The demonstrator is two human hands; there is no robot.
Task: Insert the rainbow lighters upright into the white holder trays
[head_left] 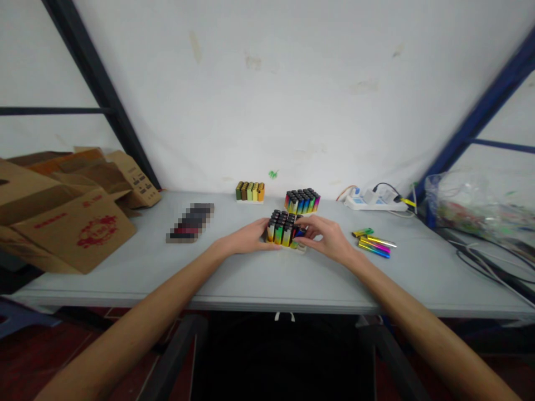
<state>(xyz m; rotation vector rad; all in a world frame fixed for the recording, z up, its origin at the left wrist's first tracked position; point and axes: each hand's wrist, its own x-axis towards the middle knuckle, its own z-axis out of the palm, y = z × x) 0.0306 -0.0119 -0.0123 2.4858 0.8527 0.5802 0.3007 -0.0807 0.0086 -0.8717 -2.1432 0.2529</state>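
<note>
A pale tray [297, 250] near the middle of the table holds several upright lighters [286, 229] with black tops and shiny coloured bodies. My left hand [249, 236] grips the left side of this lighter group, thumb along the front and fingers behind. At the group's right side, my right hand [324, 236] has its thumb and fingers closed around a lighter [300, 233], partly hidden by the fingers. To the right, several loose metallic-coloured lighters [375, 246] lie on the table.
Behind stand a filled tray of rainbow lighters [302, 201] and another of green-to-orange lighters [249, 192]. Open cardboard boxes [75, 223] occupy the left; a pixelated item [191, 223] lies beside them. A power strip [376, 205], cables and plastic bags [463, 203] are at right.
</note>
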